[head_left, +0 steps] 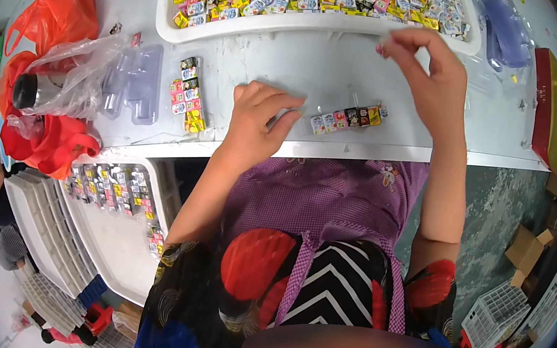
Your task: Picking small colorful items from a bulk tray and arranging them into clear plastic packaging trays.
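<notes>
My right hand is raised over the table just in front of the large white tray, thumb and fingers pinched on a small pinkish piece, blurred and partly hidden. My left hand rests near the table's front edge with its thumb and fingers apart and nothing visible between them. Just right of it lies a clear plastic strip holding a row of small packets, white-pink at the left and black and yellow at the right. A second filled strip lies left of my left hand.
The white tray at the back is heaped with small coloured packets. To the left are clear plastic blisters, a red plastic bag and a steel flask. A lower tray holds filled strips. A red-and-gold box stands right.
</notes>
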`<action>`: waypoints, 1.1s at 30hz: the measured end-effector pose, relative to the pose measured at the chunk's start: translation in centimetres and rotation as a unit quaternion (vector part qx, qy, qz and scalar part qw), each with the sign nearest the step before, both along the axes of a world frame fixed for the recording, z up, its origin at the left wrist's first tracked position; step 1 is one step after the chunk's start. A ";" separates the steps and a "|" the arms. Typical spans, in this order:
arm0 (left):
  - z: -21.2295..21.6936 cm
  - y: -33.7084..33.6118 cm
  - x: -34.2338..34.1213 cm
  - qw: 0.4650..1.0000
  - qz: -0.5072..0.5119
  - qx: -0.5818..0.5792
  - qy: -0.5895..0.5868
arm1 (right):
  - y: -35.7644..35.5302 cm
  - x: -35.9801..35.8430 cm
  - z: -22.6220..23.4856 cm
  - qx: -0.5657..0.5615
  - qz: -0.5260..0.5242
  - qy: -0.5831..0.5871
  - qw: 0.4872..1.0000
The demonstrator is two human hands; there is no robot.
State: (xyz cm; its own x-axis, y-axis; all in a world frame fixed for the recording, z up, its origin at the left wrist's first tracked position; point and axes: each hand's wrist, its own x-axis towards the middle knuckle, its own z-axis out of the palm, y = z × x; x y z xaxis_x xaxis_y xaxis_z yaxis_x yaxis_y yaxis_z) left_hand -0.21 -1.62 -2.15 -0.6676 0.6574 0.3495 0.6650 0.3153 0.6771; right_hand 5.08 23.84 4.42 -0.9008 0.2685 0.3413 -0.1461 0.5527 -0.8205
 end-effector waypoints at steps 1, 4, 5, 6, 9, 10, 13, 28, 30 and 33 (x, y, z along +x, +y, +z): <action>0.0 0.1 -0.1 1.000 -0.002 0.000 -0.009 | -0.4 0.9 -0.2 -0.049 -0.003 -0.028 0.998; 0.1 0.1 -0.1 1.000 -0.005 -0.002 -0.014 | -0.6 2.7 -0.9 -0.128 -0.015 -0.052 0.990; 0.1 0.1 0.0 1.000 -0.008 -0.003 -0.010 | -0.6 3.1 -1.1 -0.129 -0.014 -0.053 0.990; 0.1 0.0 0.0 1.000 -0.007 -0.004 -0.011 | -0.6 3.5 -1.2 -0.153 -0.026 -0.056 0.986; 0.3 -0.1 0.1 1.000 -0.022 -0.017 -0.002 | -1.6 4.3 -1.8 -0.113 -0.019 -0.070 0.991; 0.6 0.0 0.2 1.000 -0.016 -0.020 -0.003 | -2.3 4.5 -1.9 -0.046 -0.003 -0.079 0.996; 0.4 0.2 0.0 1.000 -0.006 -0.019 -0.010 | -5.3 4.1 -2.9 -0.018 0.067 -0.072 0.995; 0.3 0.3 -0.2 1.000 0.001 -0.021 -0.019 | -7.7 2.3 -5.4 0.135 0.162 -0.049 0.976; 0.4 0.3 -0.2 1.000 0.001 -0.017 -0.017 | -7.7 2.4 -5.4 0.149 0.152 -0.053 0.976; 0.3 0.3 -0.2 0.999 -0.014 -0.032 -0.020 | -7.5 2.9 -5.5 0.169 0.149 -0.041 0.973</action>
